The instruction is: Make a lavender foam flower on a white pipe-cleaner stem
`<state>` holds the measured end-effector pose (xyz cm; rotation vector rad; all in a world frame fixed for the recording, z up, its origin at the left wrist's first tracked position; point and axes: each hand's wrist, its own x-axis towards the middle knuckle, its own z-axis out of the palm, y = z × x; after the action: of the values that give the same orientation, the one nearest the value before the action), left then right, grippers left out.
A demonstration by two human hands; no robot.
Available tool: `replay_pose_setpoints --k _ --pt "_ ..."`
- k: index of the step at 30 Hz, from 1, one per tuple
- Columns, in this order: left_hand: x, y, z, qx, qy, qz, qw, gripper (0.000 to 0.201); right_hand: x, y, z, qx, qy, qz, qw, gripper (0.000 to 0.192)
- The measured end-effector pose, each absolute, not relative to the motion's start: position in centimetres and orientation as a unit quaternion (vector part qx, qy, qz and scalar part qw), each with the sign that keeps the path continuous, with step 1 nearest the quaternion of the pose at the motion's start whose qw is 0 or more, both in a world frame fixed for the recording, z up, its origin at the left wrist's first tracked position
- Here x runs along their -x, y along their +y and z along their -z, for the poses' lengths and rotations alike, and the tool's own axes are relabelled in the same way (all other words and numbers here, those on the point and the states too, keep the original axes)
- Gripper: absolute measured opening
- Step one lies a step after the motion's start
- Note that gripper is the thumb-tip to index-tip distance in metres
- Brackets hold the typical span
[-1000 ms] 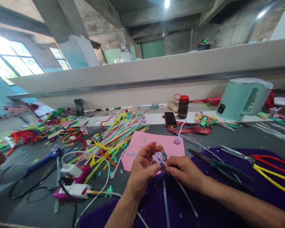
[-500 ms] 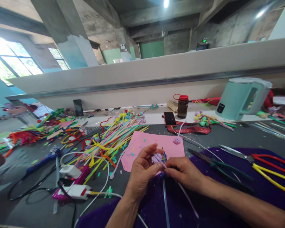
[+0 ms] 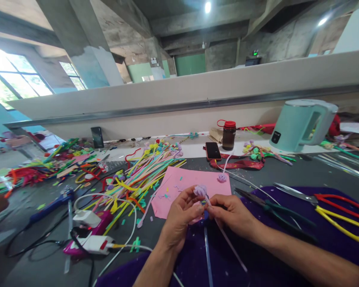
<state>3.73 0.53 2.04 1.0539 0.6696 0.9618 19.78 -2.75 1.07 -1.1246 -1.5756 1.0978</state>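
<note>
A heap of coloured pipe cleaners (image 3: 143,167) lies left on the worktop (image 3: 287,171). The left hand (image 3: 179,217) and right hand (image 3: 231,215) both pinch a lilac pipe-cleaner flower (image 3: 200,190) over pink paper (image 3: 182,185); pliers (image 3: 269,207) rest right.

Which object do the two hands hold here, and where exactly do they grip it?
A small lilac pipe-cleaner flower. The left hand and right hand both pinch it at the stem just below the head, fingertips nearly meeting.
</note>
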Motion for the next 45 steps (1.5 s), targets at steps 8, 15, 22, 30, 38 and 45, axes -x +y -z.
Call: replay_pose_setpoints --k 8,15,22,30,38,45 --pt "-4.7 0.1 -0.6 -0.44 0.341 -0.445 0.702 0.013 -18.9 -2.9 -0.5 0.427 -0.589 -0.508 0.461 0.025" --pt "-4.8 0.1 -0.4 -0.447 0.352 -0.45 0.688 0.012 -18.4 -2.9 -0.3 0.42 -0.593 -0.493 0.477 0.021" --pt "-4.8 0.1 -0.8 -0.408 0.342 -0.452 0.715 0.013 -18.4 -2.8 -0.4 0.424 -0.592 -0.477 0.492 0.02" --pt "-4.9 -0.4 -1.8 -0.387 0.325 -0.467 0.725 0.015 -18.6 -2.9 -1.7 0.453 -0.647 -0.389 0.474 0.023" --pt "-5.1 -0.5 -1.4 -0.367 0.332 -0.487 0.72 0.009 -18.5 -3.1 -2.5 0.512 -0.696 -0.246 0.439 0.021" --pt "-4.9 -0.3 -1.7 -0.359 0.315 -0.48 0.736 0.011 -18.2 -2.9 -1.8 0.501 -0.668 -0.323 0.445 0.025"
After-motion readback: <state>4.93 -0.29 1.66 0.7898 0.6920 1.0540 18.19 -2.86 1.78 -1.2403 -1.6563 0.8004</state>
